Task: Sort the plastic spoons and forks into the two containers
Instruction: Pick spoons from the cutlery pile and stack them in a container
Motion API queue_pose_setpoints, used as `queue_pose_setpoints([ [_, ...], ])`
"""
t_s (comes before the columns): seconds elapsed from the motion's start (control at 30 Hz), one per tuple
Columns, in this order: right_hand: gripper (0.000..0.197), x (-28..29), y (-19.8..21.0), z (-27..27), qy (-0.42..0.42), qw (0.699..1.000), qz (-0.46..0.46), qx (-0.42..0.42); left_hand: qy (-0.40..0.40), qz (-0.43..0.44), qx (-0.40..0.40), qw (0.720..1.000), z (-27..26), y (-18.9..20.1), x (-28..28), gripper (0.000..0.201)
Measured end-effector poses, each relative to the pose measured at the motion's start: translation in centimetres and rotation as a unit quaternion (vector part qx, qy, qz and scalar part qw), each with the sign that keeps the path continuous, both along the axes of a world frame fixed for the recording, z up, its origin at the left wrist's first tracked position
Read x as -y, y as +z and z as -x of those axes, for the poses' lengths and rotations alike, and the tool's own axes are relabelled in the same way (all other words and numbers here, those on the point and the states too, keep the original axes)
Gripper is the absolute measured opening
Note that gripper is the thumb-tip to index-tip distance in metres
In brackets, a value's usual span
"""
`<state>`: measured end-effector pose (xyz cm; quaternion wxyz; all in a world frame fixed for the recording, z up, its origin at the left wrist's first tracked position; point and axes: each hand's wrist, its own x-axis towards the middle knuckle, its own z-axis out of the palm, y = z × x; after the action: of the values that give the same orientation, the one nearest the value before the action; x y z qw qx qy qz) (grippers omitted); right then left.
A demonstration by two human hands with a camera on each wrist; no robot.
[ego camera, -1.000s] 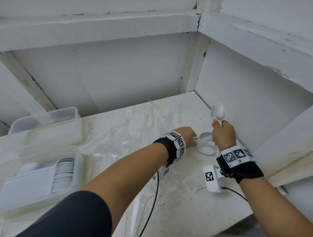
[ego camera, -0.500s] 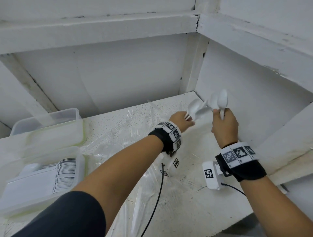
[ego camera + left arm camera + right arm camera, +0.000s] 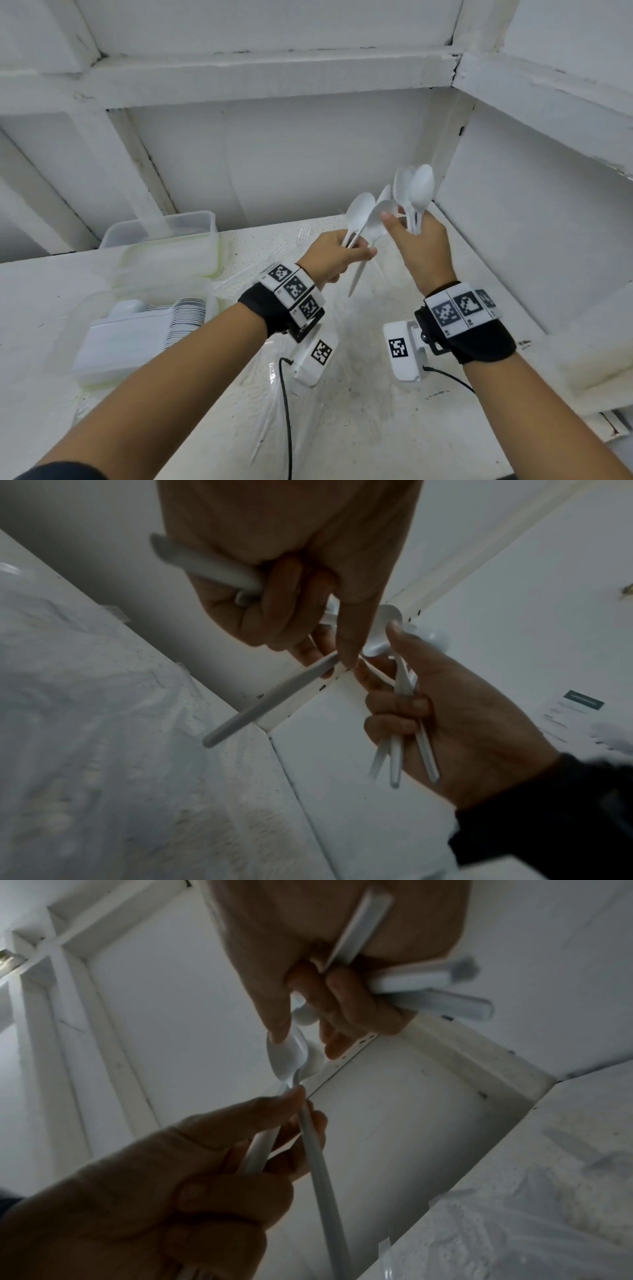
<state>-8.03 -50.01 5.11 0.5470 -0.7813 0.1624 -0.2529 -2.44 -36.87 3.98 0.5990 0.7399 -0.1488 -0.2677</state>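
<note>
Both hands are raised above the white shelf (image 3: 359, 411), close together. My left hand (image 3: 337, 251) grips the handles of a few white plastic spoons (image 3: 359, 212), bowls up. My right hand (image 3: 416, 236) grips its own bundle of white spoons (image 3: 416, 192), and its thumb touches a bowl of the left bundle. The left wrist view shows the left hand (image 3: 291, 631) curled round handles (image 3: 270, 699) and the right hand (image 3: 400, 710) round several handles. In the right wrist view the right hand's (image 3: 308, 1031) thumb lies on a spoon bowl (image 3: 284, 1056).
Two clear plastic containers stand at the left: the near container (image 3: 78, 329) holds a stack of white spoons, the far container (image 3: 164, 240) sits behind it. Clear plastic forks (image 3: 303, 236) and crinkled wrapping lie on the shelf. White walls close in behind and at the right.
My left hand picked spoons up off the shelf and lifted them to the right hand's bundle. Both hands rose and came together; the camera tilted up.
</note>
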Motion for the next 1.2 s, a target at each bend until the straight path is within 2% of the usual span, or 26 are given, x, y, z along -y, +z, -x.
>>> queue_pose_setpoints([
  [0.13, 0.012, -2.8, -0.6, -0.6, 0.051, 0.998, 0.031, -0.006, 0.012, -0.008, -0.003, 1.0, 1.4, -0.7, -3.5, 0.015],
  [0.3, 0.025, -4.9, -1.1, -0.9, 0.079, 0.997, -0.023, -0.012, 0.096, -0.005, -0.015, 0.995, 2.2, -0.8, -7.2, 0.037],
  [0.47, 0.028, -7.1, -0.9, -1.1, 0.118, 0.991, -0.059, -0.004, 0.115, -0.07, 0.048, 0.99, 2.5, -1.6, -10.1, 0.027],
  [0.63, 0.026, -9.2, -1.3, -2.2, 0.114, 0.993, -0.026, -0.029, 0.098, -0.09, 0.085, 0.987, 2.7, -2.0, -11.2, 0.026],
  [0.77, 0.03, -9.4, -1.9, -2.7, 0.099, 0.993, -0.015, -0.061, 0.1, -0.054, 0.026, 0.993, 2.7, -2.3, -11.9, 0.032],
  [0.87, 0.031, -9.2, -1.7, -2.6, 0.12, 0.991, -0.007, -0.051, 0.098, 0.005, -0.07, 0.993, 2.3, -2.2, -12.4, 0.035],
  [1.03, 0.017, -9.8, -1.5, -2.3, 0.176, 0.983, -0.01, -0.042, 0.006, 0.12, -0.207, 0.971, 2.4, -1.0, -12.5, 0.033],
  [1.2, 0.01, -10.2, -1.8, -2.3, 0.202, 0.978, -0.027, -0.039, -0.077, 0.138, -0.231, 0.96, 2.5, -0.8, -12.6, 0.042],
])
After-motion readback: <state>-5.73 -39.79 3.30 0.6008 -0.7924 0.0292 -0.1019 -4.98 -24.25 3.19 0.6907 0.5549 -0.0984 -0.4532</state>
